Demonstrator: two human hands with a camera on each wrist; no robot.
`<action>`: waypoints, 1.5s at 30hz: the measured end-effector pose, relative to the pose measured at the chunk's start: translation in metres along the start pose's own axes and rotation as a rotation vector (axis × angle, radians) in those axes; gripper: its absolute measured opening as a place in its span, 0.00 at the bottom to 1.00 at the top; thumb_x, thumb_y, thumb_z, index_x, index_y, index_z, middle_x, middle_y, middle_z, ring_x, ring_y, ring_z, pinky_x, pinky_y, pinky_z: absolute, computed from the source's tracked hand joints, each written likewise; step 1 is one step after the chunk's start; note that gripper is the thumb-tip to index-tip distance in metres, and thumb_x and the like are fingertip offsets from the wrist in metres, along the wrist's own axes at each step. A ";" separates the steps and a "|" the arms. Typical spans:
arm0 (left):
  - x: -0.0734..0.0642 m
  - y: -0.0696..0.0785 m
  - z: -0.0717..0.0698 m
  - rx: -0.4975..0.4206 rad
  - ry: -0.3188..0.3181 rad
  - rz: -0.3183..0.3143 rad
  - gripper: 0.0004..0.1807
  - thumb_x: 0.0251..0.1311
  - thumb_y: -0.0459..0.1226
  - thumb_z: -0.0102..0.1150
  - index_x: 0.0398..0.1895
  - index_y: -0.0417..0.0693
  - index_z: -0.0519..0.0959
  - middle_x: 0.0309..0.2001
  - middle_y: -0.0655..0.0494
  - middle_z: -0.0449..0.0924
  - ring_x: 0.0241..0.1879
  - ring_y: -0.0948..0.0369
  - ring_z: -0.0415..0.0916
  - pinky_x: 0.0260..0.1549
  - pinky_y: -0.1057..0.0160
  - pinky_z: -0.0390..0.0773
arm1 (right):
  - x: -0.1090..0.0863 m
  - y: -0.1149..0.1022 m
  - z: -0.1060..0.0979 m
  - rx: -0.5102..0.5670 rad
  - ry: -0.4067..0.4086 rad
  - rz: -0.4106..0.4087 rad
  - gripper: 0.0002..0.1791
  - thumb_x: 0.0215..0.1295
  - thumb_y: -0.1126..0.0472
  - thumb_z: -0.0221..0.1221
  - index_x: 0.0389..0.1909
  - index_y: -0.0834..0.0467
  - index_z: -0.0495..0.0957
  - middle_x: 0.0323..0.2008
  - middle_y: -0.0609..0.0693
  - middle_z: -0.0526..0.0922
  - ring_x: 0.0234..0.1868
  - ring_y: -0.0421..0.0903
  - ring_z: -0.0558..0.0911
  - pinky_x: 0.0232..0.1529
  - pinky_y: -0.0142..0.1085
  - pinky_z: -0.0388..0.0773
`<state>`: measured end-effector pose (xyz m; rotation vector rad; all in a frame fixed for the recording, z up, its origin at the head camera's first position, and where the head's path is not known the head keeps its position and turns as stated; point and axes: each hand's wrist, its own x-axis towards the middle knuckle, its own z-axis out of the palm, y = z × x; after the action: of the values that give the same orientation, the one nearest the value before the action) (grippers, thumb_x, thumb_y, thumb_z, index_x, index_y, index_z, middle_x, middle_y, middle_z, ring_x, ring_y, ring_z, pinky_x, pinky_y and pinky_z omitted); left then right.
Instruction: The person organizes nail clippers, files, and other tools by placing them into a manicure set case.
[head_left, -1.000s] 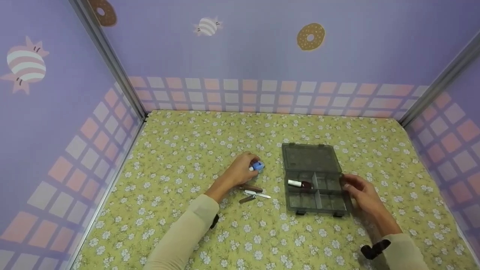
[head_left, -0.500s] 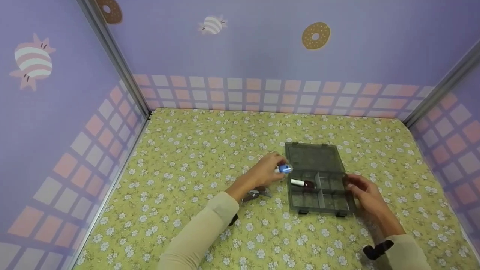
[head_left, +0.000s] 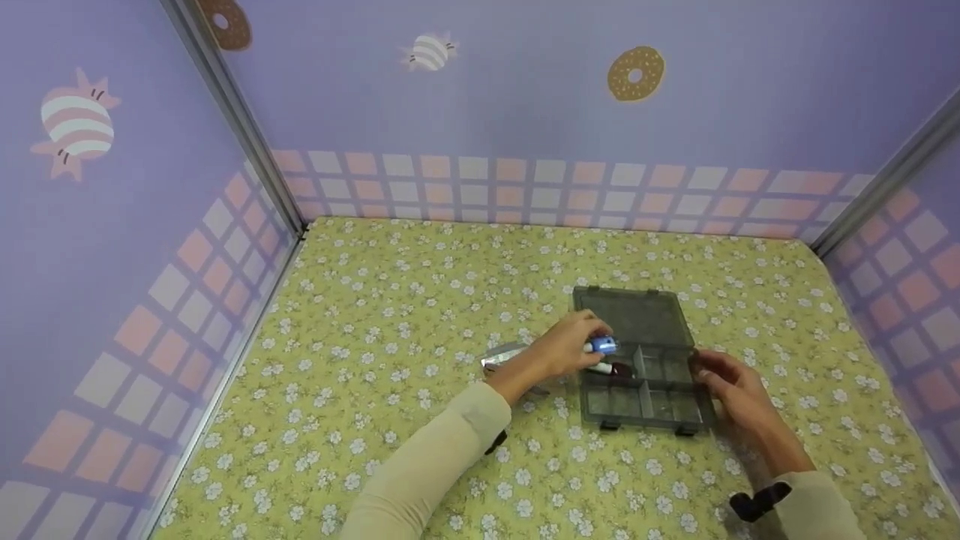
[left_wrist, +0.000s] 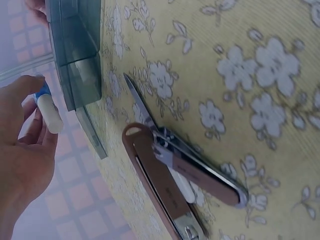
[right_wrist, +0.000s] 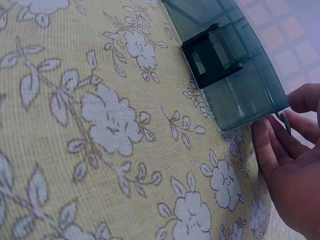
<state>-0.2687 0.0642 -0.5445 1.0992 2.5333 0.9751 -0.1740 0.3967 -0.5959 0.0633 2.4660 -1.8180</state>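
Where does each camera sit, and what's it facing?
Head: on the head, facing forward and down at the open box; left hand, right hand and sleeves show.
Left wrist: on that wrist, facing brown-handled tools on flowered cloth; left hand at left, some right hand top left.
Right wrist: on that wrist, facing cloth and box corner; right hand at right.
All share the box and cloth.

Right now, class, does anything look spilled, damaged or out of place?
Nothing looks spilled or damaged. The clipper, longer brown tool and pointed tool look untidy: they lie crossed in a heap on the cloth, outside the box.
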 end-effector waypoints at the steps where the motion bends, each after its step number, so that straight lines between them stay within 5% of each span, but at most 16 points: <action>1: 0.001 0.001 0.002 0.008 0.001 0.006 0.19 0.75 0.38 0.64 0.66 0.46 0.80 0.57 0.53 0.76 0.53 0.63 0.77 0.51 0.71 0.79 | 0.000 0.000 0.000 0.000 0.000 0.000 0.26 0.85 0.60 0.52 0.76 0.70 0.65 0.68 0.67 0.73 0.57 0.39 0.81 0.51 0.31 0.82; 22: 0.019 0.013 0.034 0.100 -0.022 0.021 0.18 0.77 0.40 0.62 0.66 0.50 0.81 0.58 0.57 0.77 0.52 0.65 0.74 0.48 0.71 0.77 | -0.001 0.005 0.000 0.009 0.013 -0.018 0.26 0.84 0.61 0.54 0.75 0.71 0.66 0.66 0.64 0.76 0.56 0.40 0.81 0.50 0.32 0.83; 35: 0.023 0.014 0.037 0.107 0.016 0.033 0.18 0.76 0.41 0.63 0.65 0.49 0.81 0.58 0.57 0.78 0.56 0.62 0.74 0.53 0.70 0.77 | -0.001 0.002 0.000 0.001 0.008 -0.028 0.26 0.85 0.60 0.53 0.74 0.70 0.67 0.64 0.66 0.76 0.54 0.41 0.82 0.49 0.32 0.82; 45: 0.017 0.016 0.025 0.081 0.019 0.037 0.21 0.74 0.43 0.67 0.66 0.48 0.80 0.58 0.57 0.77 0.57 0.61 0.75 0.55 0.68 0.77 | 0.000 0.004 -0.001 0.007 -0.013 -0.025 0.27 0.85 0.59 0.52 0.75 0.70 0.66 0.67 0.66 0.74 0.57 0.41 0.81 0.52 0.32 0.82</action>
<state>-0.2605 0.0966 -0.5523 1.1680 2.5979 0.9031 -0.1734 0.3984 -0.5992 0.0213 2.4627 -1.8312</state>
